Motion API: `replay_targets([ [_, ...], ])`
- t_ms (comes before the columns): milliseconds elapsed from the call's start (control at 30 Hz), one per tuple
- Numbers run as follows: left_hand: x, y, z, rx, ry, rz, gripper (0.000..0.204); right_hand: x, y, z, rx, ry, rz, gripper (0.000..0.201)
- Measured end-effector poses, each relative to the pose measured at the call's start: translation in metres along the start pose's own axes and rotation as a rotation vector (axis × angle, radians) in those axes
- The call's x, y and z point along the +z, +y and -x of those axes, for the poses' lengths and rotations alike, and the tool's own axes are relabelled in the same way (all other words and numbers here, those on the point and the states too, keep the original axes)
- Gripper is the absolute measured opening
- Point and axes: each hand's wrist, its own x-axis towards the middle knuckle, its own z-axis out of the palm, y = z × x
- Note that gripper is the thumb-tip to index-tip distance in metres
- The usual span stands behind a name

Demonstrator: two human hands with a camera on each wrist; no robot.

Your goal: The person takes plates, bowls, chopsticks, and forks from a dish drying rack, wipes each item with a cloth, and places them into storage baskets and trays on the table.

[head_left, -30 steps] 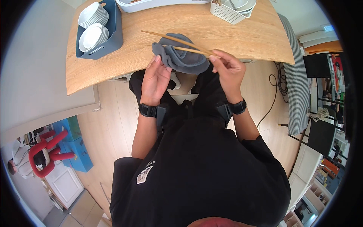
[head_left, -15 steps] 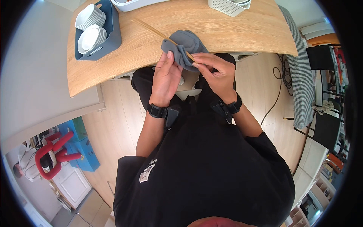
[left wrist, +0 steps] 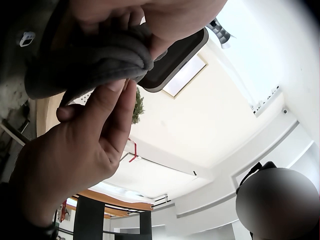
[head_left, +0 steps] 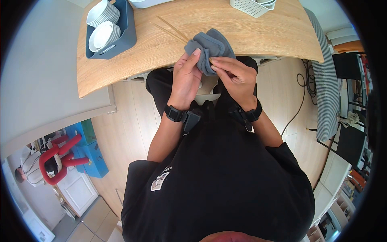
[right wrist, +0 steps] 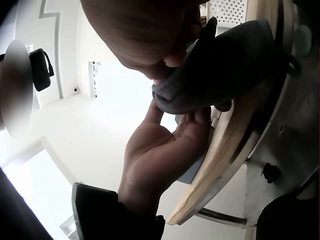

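A grey cloth (head_left: 215, 43) is bunched between the two hands, close to the table's front edge. My left hand (head_left: 185, 82) grips it, thumb on top, folded round a pair of wooden chopsticks (head_left: 172, 28). Their far ends stick out of the cloth toward the upper left, slightly spread. At the opposite side of the cloth, my right hand (head_left: 238, 78) pinches the chopsticks' near ends between thumb and fingers. The cloth hides their middle part. In the right wrist view, the left hand (right wrist: 160, 157) has its fingers under the cloth (right wrist: 225, 65).
A blue-grey bin (head_left: 128, 40) with stacked white bowls (head_left: 102, 35) stands at the left of the wooden table (head_left: 161, 52). A white perforated basket (head_left: 246, 7) and the edge of a white tray (head_left: 155, 3) are at the back. A cable (head_left: 300, 86) lies on the floor to the right.
The chopsticks lay across the cloth a second ago; now the cloth wraps their middle and less length shows. The right hand has come closer to the left, which has tightened its hold.
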Motion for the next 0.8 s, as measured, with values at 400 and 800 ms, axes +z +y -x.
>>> replay_targets([
  [400, -0.005, 0.012, -0.013, 0.049, 0.041, -0.001, 0.026, -0.018, 0.0, 0.002, 0.009, 0.019, -0.016, 0.019],
  [800, -0.057, 0.056, -0.052, 0.269, 0.111, -0.009, 0.028, -0.053, 0.023, 0.015, 0.262, 0.197, -0.082, 0.018],
])
